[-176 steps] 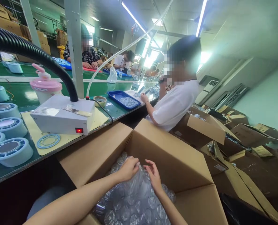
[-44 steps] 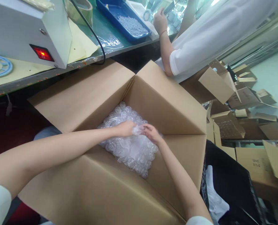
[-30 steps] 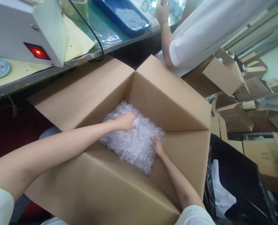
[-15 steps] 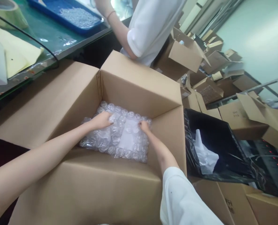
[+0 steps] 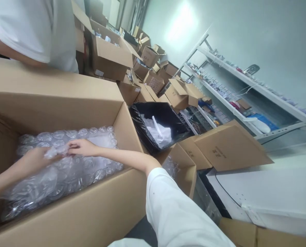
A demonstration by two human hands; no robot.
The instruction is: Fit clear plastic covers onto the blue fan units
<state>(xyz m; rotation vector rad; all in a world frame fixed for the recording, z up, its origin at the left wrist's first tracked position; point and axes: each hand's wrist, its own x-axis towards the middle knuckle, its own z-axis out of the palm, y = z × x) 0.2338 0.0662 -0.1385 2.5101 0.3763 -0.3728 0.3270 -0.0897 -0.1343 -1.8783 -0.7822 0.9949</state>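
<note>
Both my hands are inside a large open cardboard box (image 5: 91, 209), over several bundles in clear plastic (image 5: 72, 171) that look like stacked round, clear items. My left hand (image 5: 35, 159) is closed around a bunch of crumpled clear plastic (image 5: 56, 151). Meeting it from the right, my right hand (image 5: 83, 147) pinches the same crumpled plastic with its fingertips. A flat white piece (image 5: 100, 142) shows under the plastic behind my right wrist. What lies inside my left palm is hidden.
A black-lined bin (image 5: 139, 127) holding white plastic stands just right of the box. Behind it are piled cartons (image 5: 111, 55) and metal shelves (image 5: 245, 82) with small items. A co-worker's white sleeve (image 5: 26, 31) is close at the upper left.
My view has swung to the right, so the box now sits further left. My right hand has moved from the bundle's right side over to my left hand, at the crumpled plastic.
</note>
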